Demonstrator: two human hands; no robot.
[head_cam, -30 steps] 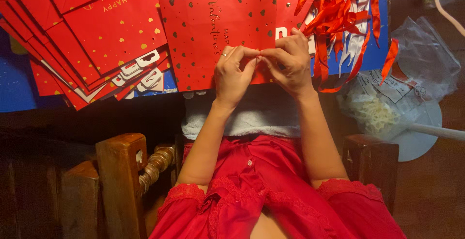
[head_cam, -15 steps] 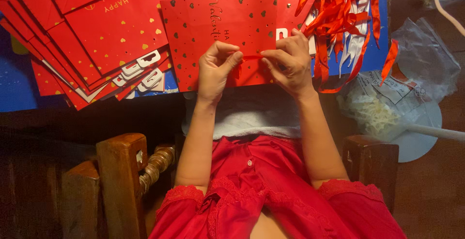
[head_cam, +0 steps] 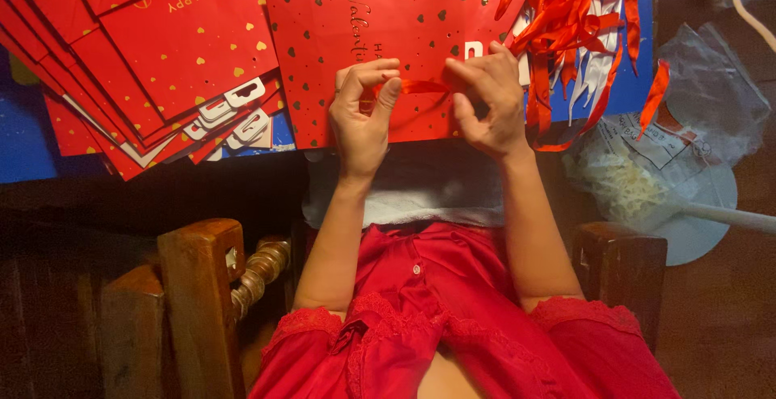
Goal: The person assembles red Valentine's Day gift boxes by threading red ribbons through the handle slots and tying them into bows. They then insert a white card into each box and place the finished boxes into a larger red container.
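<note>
A flat gift bag (head_cam: pixel 380 51) lies on the table (head_cam: pixel 32 136), directly ahead of the person. Both hands rest on its near half: the left hand (head_cam: pixel 362 116) to the left, the right hand (head_cam: pixel 485 100) to the right, well apart. A ribbon strip (head_cam: pixel 422 86) spans between them, pinched at each end by fingertips. Left of this bag lies a fanned stack of gift bags (head_cam: pixel 153 59), overlapping, their handle cut-outs toward the near edge. Right of the hands sits a heap of ribbons (head_cam: pixel 578 27), partly on the bag's far right corner. Further right, off the table edge, lie plastic bags (head_cam: pixel 695 116). Wooden chair arms (head_cam: pixel 194 286) flank the person's lap.
</note>
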